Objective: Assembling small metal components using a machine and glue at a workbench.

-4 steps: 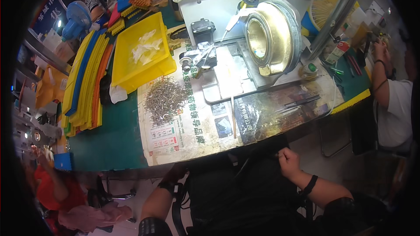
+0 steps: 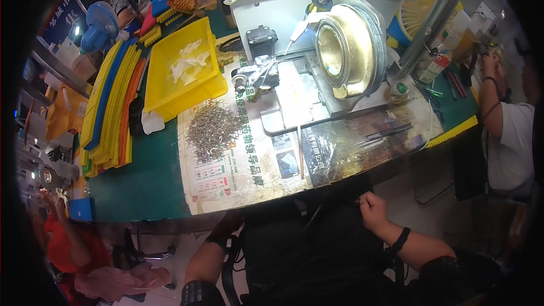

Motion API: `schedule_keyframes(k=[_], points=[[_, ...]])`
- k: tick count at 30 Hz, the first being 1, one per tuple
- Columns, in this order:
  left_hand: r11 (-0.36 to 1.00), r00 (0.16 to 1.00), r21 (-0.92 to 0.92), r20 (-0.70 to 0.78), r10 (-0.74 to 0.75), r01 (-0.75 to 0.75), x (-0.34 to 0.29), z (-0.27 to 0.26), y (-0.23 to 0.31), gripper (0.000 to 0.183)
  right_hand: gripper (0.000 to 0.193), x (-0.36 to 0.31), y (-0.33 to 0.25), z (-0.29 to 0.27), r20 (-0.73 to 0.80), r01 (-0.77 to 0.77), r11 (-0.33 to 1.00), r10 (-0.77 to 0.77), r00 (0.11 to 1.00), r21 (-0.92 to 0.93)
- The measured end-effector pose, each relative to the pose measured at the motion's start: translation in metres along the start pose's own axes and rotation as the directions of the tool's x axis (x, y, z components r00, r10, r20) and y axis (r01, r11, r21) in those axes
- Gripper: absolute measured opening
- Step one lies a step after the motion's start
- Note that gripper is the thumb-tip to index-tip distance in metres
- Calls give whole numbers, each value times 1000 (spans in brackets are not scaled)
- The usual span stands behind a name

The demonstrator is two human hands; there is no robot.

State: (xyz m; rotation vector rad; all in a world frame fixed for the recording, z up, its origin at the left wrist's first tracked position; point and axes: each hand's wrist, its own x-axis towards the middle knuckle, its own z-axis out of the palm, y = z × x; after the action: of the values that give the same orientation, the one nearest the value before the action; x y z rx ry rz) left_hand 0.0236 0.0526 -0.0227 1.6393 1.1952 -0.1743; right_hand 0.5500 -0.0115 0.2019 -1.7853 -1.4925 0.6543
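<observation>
My right hand (image 2: 374, 211) is closed near the table's front edge, with its fingers curled in. What it holds, if anything, does not show. My left hand (image 2: 231, 222) lies in shadow at the front edge, above my lap, and its fingers are hidden. A heap of small metal pieces (image 2: 212, 130) lies on the printed sheet (image 2: 255, 175) on the table. Beyond my hands stands a lit machine with a round brass-coloured ring (image 2: 334, 51) and a bright metal plate (image 2: 292, 93). A thin stick (image 2: 301, 156) and tweezers (image 2: 385, 133) lie before it.
A yellow tray (image 2: 161, 93) with whitish scraps stands left of the machine. Long yellow, blue and orange strips (image 2: 110, 102) are stacked further left. A small bottle with a green cap (image 2: 396, 92) stands at the right. Co-workers sit at both sides, one in white (image 2: 513, 147).
The view has shifted very slightly, so the machine appears a little further left. At the far left, a co-worker's hand has moved. My own hands stay in place.
</observation>
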Motion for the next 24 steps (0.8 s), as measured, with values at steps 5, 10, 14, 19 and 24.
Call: schedule_keyframes(k=[5, 10, 14, 19, 24], points=[[948, 999, -317, -12, 38, -40, 24, 2, -17, 39, 16, -2, 5, 3, -42, 23, 999, -22, 999, 24], [796, 995, -598, -38, 88, -93, 36, 23, -42, 43, 15, 0, 1, 2, -26, 22, 1000, -21, 999, 21], [664, 992, -737, -73, 103, -123, 38, 28, -54, 45, 15, 0, 4, 4, 31, -27, 1000, 26, 999, 15], [990, 999, -138, -38, -10, 4, 37, 6, -2, 41, 14, -4, 16, 2, -31, -14, 1000, 15, 999, 11], [783, 987, -602, -129, 96, -155, 26, 28, -28, 38, 13, 0, 4, 6, -7, 15, 999, -15, 1000, 46]])
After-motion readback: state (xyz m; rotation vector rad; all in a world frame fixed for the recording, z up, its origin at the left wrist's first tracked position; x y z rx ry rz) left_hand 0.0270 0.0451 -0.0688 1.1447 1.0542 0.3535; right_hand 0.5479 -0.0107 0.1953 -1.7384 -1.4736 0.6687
